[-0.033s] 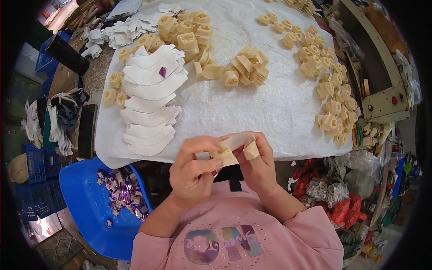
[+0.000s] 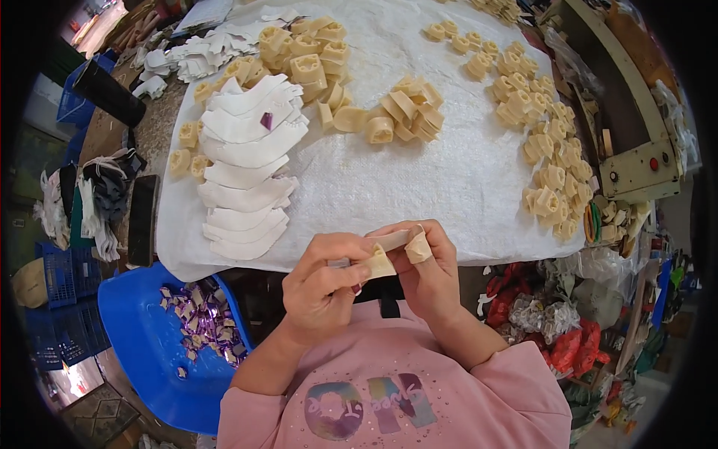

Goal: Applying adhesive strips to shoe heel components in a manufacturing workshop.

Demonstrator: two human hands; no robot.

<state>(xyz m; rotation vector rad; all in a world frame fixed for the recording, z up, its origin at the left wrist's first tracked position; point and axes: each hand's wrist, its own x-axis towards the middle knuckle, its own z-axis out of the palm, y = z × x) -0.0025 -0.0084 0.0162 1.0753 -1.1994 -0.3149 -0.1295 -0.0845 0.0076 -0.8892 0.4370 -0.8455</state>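
At the near edge of the table, both hands work close together on one cream moulded piece (image 2: 378, 265) and a curved white strip (image 2: 392, 239). My left hand (image 2: 321, 280) pinches the cream piece between thumb and fingers; a small purple bit shows by its fingertips. The strip runs from there into my right hand (image 2: 430, 273), whose fingers are closed on its far end. A pale wrap (image 2: 418, 248) covers my right thumb tip. Beyond my left hand lies an overlapping row of white strips (image 2: 247, 173), with a purple chip (image 2: 266, 120) on top.
The table has a white woven cover (image 2: 449, 179). Hollow cream pieces stand in a pile (image 2: 307, 63), a middle cluster (image 2: 407, 112) and a long group (image 2: 550, 150) at right. A blue basin (image 2: 142, 352) with purple chips (image 2: 202, 318) is lower left. A phone (image 2: 143, 217) lies left.
The white strip between my hands is straighter, and the cream piece has turned slightly in my left fingers. The table contents appear slightly further left in the view.
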